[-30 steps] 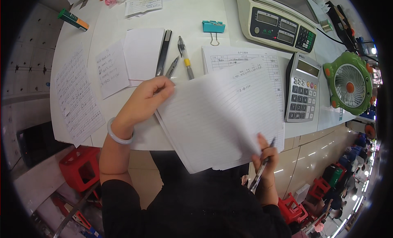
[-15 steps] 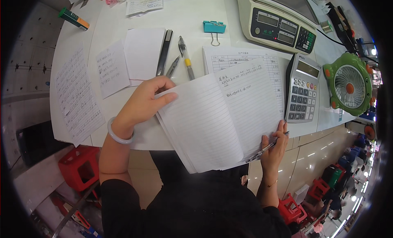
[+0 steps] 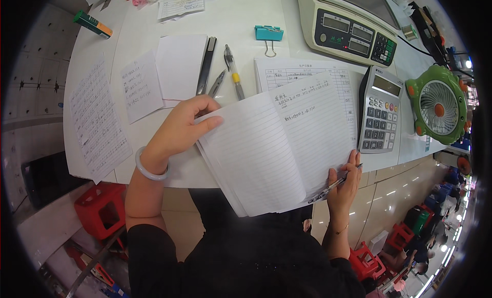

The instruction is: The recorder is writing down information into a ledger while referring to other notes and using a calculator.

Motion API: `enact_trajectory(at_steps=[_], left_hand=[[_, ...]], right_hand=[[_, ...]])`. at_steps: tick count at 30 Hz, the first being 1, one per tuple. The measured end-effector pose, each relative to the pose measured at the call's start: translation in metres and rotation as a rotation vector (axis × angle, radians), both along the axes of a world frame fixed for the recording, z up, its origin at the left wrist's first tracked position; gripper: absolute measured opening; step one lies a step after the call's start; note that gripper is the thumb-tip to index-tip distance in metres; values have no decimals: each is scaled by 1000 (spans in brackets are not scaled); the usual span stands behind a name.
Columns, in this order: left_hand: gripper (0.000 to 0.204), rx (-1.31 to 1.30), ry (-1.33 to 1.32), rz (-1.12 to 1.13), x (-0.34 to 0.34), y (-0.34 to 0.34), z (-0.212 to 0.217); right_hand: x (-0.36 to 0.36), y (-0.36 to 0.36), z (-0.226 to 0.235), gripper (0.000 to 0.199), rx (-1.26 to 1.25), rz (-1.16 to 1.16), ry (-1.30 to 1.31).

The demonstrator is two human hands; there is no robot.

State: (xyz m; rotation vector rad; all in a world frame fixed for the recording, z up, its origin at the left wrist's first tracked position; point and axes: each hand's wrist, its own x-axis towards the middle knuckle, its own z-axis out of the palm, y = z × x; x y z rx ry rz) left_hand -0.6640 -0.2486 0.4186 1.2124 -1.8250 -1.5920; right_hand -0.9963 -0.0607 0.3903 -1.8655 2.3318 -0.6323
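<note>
A lined notebook [image 3: 251, 154] lies spread at the table's front edge, its lower part jutting past it. Handwriting fills the top of its right page; the left page is blank. My left hand [image 3: 197, 121] pinches the upper left corner of the pages, thumb on top and fingers underneath. At the lower right edge, my right hand [image 3: 344, 182] grips a patterned pen [image 3: 328, 189] and touches the notebook. Under the notebook's far side is a printed form sheet [image 3: 307, 68] with filled-in rows. Beyond my left hand lie a yellow-banded pen [image 3: 233, 72], another dark pen [image 3: 218, 84] and a black bar-shaped object [image 3: 206, 66].
Right of the notebook are a calculator [image 3: 379, 111] and a green fan [image 3: 437, 104]; a digital scale [image 3: 353, 34] stands behind. A teal binder clip [image 3: 269, 33], handwritten sheets [image 3: 100, 121] and a green-capped tube [image 3: 93, 24] lie on the table [image 3: 241, 13]. Red stools [image 3: 100, 208] stand below.
</note>
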Motion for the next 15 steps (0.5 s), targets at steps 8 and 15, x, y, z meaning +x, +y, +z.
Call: enact_trajectory(at_steps=[8,15], left_hand=[[12,2,7,2,1,0,0],[12,0,-11,-3,0,0,1]], right_hand=[[2,-2,1,22,-17,12,-2],[2,1,-2,22,-31,-1,-26]])
